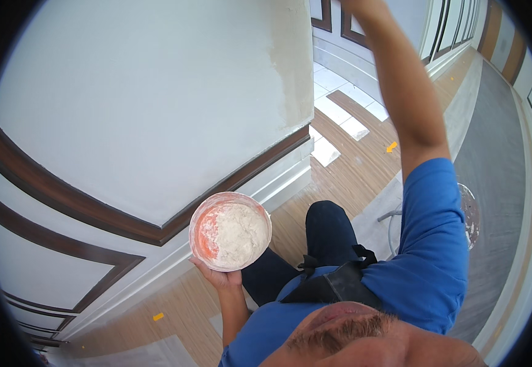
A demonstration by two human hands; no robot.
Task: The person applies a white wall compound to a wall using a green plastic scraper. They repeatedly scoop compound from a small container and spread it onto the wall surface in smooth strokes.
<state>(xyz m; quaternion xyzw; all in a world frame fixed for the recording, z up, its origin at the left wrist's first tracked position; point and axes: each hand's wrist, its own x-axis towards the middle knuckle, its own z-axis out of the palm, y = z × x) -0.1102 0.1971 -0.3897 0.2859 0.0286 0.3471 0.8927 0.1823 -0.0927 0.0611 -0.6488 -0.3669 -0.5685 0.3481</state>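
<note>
My left hand is closed on the underside and near rim of a round bowl, orange inside with whitish smears. Pale, lumpy plaster-like paste fills much of the bowl. My right arm stretches up along the right side to the top edge of the picture. Only the base of my right hand shows there; its fingers, and anything in them, are cut off. Left of that arm, a white wall panel carries a beige, damp-looking strip down its corner edge.
Dark brown moulding runs along the wall, with a white baseboard below. White tiles show between wood-look floor planks. A paste-spotted bucket stands partly behind my right side, beside grey floor covering.
</note>
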